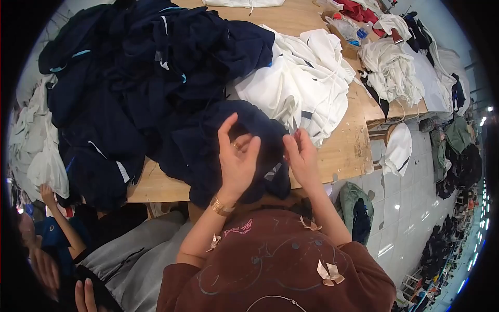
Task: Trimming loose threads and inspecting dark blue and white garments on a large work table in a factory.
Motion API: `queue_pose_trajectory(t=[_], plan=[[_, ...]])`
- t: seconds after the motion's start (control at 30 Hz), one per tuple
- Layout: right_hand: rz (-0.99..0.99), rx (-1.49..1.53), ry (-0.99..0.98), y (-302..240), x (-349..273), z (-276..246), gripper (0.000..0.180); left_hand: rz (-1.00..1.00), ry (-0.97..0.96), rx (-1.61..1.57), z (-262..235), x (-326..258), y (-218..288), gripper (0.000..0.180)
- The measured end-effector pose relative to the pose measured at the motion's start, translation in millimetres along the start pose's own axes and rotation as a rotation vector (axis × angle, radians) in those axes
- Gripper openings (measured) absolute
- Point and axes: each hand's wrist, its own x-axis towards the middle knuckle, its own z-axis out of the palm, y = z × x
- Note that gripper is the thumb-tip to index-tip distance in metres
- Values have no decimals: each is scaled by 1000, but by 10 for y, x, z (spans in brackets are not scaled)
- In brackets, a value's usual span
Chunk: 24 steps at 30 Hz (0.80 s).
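Left hand (236,158) raised over dark navy garment (218,151), fingers spread, palm open, gold ring and bracelet showing. Right hand (302,158) just beside it, fingertips pinched together on the garment's edge. Garment draped over near edge of wooden tabletop (343,151), hanging toward the lap. Behind the garment, large navy clothing pile (130,67); right of the garment, white clothing heap (296,86). Far left of garment, another person's hand (47,192) at table edge.
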Motion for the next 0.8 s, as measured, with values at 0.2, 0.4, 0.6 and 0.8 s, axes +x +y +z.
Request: queue_pose_trajectory(t=[0.2, 0.4, 0.6, 0.8], plan=[[-73, 449, -100, -16, 330, 155, 31, -157, -165, -283, -144, 236, 171, 55], [158, 660, 67, 199, 440, -155, 29, 3, 124, 96, -509, 205, 235, 20], [219, 264, 223, 535, 399, -390, 28, -43, 252, 316, -743, 89, 54, 19], [-5, 3, 340, 580, 507, -335, 35, -326, 276, 506, -645, 85, 37, 34]])
